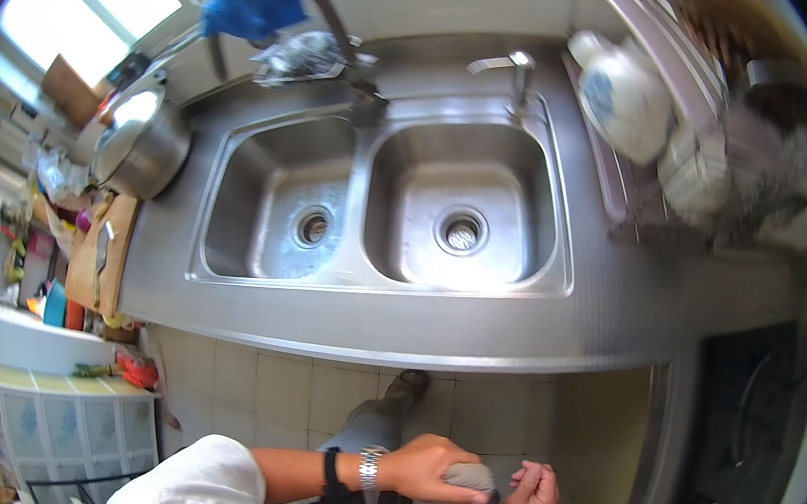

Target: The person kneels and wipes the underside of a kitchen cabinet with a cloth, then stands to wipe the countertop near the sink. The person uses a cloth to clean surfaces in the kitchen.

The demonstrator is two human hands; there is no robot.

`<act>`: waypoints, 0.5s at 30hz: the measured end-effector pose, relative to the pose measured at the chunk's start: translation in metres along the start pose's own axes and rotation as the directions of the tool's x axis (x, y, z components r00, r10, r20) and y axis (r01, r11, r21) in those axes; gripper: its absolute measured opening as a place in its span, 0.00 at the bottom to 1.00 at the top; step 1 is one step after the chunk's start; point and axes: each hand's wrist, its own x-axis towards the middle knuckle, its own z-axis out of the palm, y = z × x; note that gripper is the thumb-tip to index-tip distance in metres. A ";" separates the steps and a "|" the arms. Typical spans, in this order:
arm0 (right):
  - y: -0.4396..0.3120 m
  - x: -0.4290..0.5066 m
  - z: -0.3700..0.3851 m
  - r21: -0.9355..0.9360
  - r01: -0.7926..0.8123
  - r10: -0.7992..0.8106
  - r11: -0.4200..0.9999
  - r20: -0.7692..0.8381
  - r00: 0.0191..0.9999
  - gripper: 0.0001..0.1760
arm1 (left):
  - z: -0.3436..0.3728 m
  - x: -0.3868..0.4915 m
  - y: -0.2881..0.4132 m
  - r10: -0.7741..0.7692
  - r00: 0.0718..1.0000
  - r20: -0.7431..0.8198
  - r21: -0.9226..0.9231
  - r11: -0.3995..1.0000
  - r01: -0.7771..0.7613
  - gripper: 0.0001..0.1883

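My left hand (431, 468), with a metal watch (369, 467) and a black strap at the wrist, reaches across in front of my body at the lower middle. Its thumb and fingers are around a greyish-beige bundle (470, 476) that looks like cloth; part of it is hidden by the hand. Just right of the bundle, my right hand (533, 491) is raised with its fingers curled in a loose fist. Nothing shows in it. Both hands are on my side of the counter's front edge, over the floor.
A steel double-bowl sink (378, 285) is set in the metal counter (379, 328). A blue cloth (256, 3) hangs over the faucet (327, 8). At left are a large pot (159, 146) and a cutting board (118, 247) with a knife (103, 245). A dish rack (609, 175) and a dark stove (739, 414) are at right.
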 end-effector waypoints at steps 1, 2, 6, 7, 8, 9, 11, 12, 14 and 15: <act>-0.043 0.022 0.006 0.020 0.004 -0.005 1.000 0.061 0.998 0.13 | -0.029 -0.023 0.023 0.078 0.993 -0.094 0.141 0.988 -0.064 0.27; -0.084 0.048 0.016 0.043 0.100 -0.103 0.994 0.096 0.990 0.13 | -0.060 -0.045 0.041 0.112 0.975 -0.190 0.194 0.978 -0.075 0.26; -0.239 0.167 0.081 0.079 0.381 -0.388 0.921 0.272 0.881 0.11 | -0.178 -0.124 0.079 0.016 0.868 -0.497 0.253 0.959 0.128 0.24; -0.273 0.191 0.103 0.101 0.343 -0.357 0.934 0.287 0.889 0.12 | -0.200 -0.142 0.078 -0.083 0.825 -0.560 0.200 0.952 0.231 0.25; -0.309 0.215 0.124 0.105 0.347 -0.361 0.932 0.322 0.875 0.12 | -0.220 -0.160 0.074 -0.177 0.772 -0.611 0.158 0.928 0.338 0.30; -0.343 0.239 0.150 0.112 0.417 -0.430 0.902 0.333 0.839 0.13 | -0.239 -0.175 0.067 -0.262 0.705 -0.659 0.112 0.893 0.436 0.36; -0.409 0.283 0.199 0.121 0.439 -0.449 0.890 0.390 0.804 0.10 | -0.270 -0.200 0.044 -0.389 0.597 -0.702 -0.047 0.861 0.507 0.42; -0.441 0.301 0.223 0.124 0.437 -0.445 0.891 0.432 0.784 0.09 | -0.286 -0.212 0.030 -0.454 0.561 -0.692 -0.120 0.839 0.531 0.44; -0.499 0.333 0.280 0.190 0.487 -0.514 0.852 0.474 0.715 0.08 | -0.303 -0.229 0.003 -0.562 0.496 -0.661 -0.218 0.777 0.590 0.48; -0.527 0.347 0.309 0.177 0.599 -0.600 0.781 0.481 0.639 0.07 | -0.310 -0.233 -0.009 -0.586 0.470 -0.660 -0.227 0.752 0.619 0.49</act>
